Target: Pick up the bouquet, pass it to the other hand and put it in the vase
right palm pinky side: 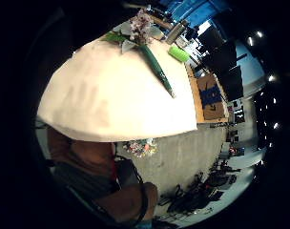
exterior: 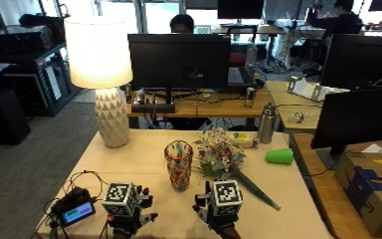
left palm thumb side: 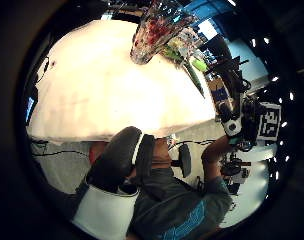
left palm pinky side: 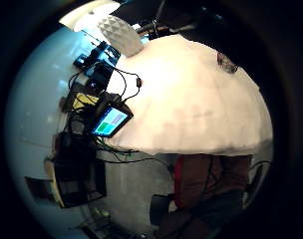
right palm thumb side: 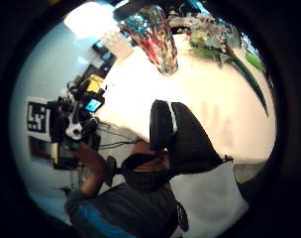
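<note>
Fingers of both hands appear relaxed and hold nothing, as far as we can tell from the outside view, where markers hide most of each glove. We list the rest by size. Table (exterior: pixel 144 164): a pale cloth covers it, and both hands hover over its near edge. Lamp (exterior: pixel 105 74): lit, at the far left of the table. Bouquet (exterior: pixel 221 157): it lies on the cloth just right of the vase, blooms toward the far side, green stems (exterior: pixel 254 191) running toward the near right edge; nothing touches it. Vase (exterior: pixel 178 165): patterned glass, upright near the table's middle, with no flowers in it. Left hand (exterior: pixel 126 204): at the near edge, left of the vase. Right hand (exterior: pixel 219 204): near the stem ends but apart from them. We judge that the first step, picking up the bouquet, is not yet done. We expect the next move to call for one hand to reach the stems and close round them before the hand-over
</note>
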Demonstrator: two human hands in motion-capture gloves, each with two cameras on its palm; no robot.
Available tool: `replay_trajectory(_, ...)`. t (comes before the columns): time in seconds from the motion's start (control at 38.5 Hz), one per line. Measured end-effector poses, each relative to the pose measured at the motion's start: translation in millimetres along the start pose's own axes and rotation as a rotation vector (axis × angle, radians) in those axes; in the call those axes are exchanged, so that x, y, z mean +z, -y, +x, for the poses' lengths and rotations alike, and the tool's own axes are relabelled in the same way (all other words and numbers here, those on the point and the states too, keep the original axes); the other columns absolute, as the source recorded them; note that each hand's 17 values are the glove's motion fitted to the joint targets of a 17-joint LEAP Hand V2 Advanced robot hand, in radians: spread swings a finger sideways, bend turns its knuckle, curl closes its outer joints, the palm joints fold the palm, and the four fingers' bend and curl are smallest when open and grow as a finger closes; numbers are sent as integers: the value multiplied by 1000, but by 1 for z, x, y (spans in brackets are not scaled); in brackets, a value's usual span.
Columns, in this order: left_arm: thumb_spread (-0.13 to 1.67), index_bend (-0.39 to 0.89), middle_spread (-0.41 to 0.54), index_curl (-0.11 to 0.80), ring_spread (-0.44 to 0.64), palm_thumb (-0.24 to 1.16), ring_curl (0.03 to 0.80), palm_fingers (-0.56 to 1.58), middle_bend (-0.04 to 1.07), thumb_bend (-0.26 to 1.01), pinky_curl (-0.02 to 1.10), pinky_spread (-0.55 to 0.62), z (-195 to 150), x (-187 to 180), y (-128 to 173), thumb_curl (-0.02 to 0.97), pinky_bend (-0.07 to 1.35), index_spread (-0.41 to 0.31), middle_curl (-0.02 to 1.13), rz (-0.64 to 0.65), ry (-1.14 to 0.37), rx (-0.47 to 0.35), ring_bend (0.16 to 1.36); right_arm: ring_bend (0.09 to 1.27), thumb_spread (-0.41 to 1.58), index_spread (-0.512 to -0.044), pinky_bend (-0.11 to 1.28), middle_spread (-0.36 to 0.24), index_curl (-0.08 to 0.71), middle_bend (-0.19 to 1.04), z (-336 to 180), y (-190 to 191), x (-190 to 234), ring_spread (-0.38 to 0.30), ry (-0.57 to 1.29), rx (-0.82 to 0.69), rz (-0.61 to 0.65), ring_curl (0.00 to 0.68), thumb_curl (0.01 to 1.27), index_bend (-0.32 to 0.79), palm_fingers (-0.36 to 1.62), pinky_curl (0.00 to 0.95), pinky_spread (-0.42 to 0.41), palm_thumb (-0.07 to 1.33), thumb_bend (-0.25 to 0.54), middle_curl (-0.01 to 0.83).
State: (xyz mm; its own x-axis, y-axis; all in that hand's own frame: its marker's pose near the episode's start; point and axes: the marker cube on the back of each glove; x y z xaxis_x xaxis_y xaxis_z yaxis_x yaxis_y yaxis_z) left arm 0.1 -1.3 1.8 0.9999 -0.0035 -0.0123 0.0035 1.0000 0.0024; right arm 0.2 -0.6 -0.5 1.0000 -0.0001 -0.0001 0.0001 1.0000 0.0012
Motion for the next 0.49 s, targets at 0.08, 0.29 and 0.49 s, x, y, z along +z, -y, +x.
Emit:
replay_trajectory(0.08, 515, 162, -13, 79, 144, 186, 120, 453, 216, 82, 86, 277, -1, 2, 0, 76, 301, -90, 98, -2, -4, -4, 453, 245, 584, -215, 404, 35, 73, 276, 0, 0, 0, 120, 1, 0, 1, 63, 99, 151, 368, 120, 213, 361, 225, 96)
replay_trajectory(0.29, 781, 152, -10, 149, 226, 210, 189, 400, 194, 36, 165, 408, -4, 4, -1, 139, 318, -127, 181, -25, -13, -7, 495, 255, 933, -301, 435, 50, 141, 281, -5, 0, -2, 190, 12, -20, 20, 120, 167, 144, 317, 198, 308, 403, 210, 170)
replay_trajectory(0.49, 886, 153, 1, 196, 262, 226, 214, 375, 188, -11, 204, 458, 2, -5, -3, 189, 320, -139, 222, -26, -3, -4, 506, 260, 1081, -330, 441, 55, 177, 272, -7, -1, -6, 218, 3, -27, 35, 149, 213, 145, 294, 234, 343, 416, 165, 216)
